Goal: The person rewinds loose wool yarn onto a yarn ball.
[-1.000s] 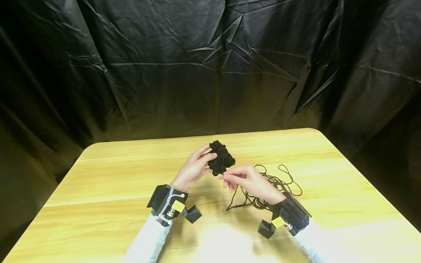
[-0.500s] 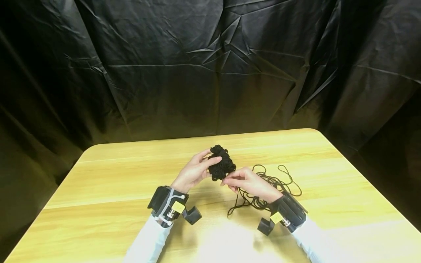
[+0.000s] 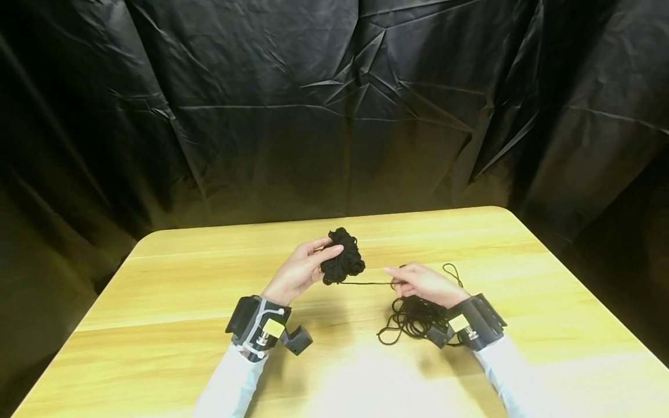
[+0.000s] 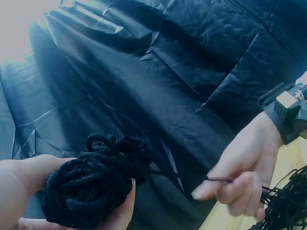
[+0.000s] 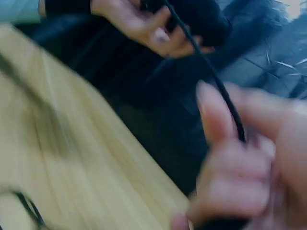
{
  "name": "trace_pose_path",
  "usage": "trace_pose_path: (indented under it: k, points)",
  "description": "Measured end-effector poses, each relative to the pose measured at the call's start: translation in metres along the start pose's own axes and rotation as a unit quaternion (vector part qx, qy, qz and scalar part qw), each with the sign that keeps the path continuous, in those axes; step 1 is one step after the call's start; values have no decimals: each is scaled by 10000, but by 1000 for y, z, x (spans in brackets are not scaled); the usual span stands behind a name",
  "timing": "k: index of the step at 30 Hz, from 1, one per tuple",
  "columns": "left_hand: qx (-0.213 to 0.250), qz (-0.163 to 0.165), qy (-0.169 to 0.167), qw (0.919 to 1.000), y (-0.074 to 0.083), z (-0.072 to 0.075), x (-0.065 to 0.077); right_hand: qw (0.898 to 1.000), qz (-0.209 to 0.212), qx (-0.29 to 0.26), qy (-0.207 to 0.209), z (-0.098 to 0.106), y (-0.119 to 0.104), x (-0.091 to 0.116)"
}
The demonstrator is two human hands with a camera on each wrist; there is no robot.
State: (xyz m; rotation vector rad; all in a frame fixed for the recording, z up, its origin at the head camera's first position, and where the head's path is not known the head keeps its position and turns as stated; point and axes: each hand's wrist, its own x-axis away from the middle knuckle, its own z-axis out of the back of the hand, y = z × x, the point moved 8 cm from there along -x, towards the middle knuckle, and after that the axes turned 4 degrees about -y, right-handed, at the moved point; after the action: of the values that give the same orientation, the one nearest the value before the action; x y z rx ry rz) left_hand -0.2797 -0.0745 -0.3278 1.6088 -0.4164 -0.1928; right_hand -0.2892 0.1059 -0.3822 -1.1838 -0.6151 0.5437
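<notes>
Head view: left hand point(image 3: 302, 270) curled round a ball of black cord point(image 3: 342, 264), held just above the middle of the bench point(image 3: 172, 302), nearer its far edge. Taut strand point(image 3: 366, 283) stretched level from the ball to the right hand point(image 3: 424, 283), pinched there between thumb and fingertips. Loose heap of cord point(image 3: 418, 316) lying on the bench just below and beside the right hand, toward the right edge. Black wrist mounts with yellow tags strapped over pale sleeves on both arms. Creased black sheeting point(image 3: 334, 110) hung behind the far edge.

Left wrist view: ball of black cord point(image 4: 91, 184) cradled against the left hand point(image 4: 21, 191), fingers wrapped under and round it. Across from it, right hand point(image 4: 242, 172) with the strand point(image 4: 218, 179) nipped at thumb and forefinger; heap of cord point(image 4: 288, 203) at the lower right corner, on the bench.

Right wrist view: heavily blurred. Strand point(image 5: 216, 84) running up from the right hand point(image 5: 244, 167), gripped between thumb and curled fingers, toward the left hand point(image 5: 144, 26) and the dark ball. Pale bench surface point(image 5: 72, 163) below.
</notes>
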Motion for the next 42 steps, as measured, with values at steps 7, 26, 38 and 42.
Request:
trace_pose_path:
  k: [7, 26, 38, 42]
  points:
    - [-22, -85, 100, 9999, 5, 7, 4, 9251, -544, 3129, 2083, 38, -11, 16]
    - [127, -566, 346, 9977, 5, -3, -7, 9750, 1320, -1736, -420, -55, -46, -12]
    - [43, -453, 7, 9990, 2, -10, -8, 9523, 1066, -2558, -1276, -56, -31, -21]
    - [129, -469, -77, 9988, 3, -12, -7, 9272, 1302, -3153, -1545, -50, -37, -20]
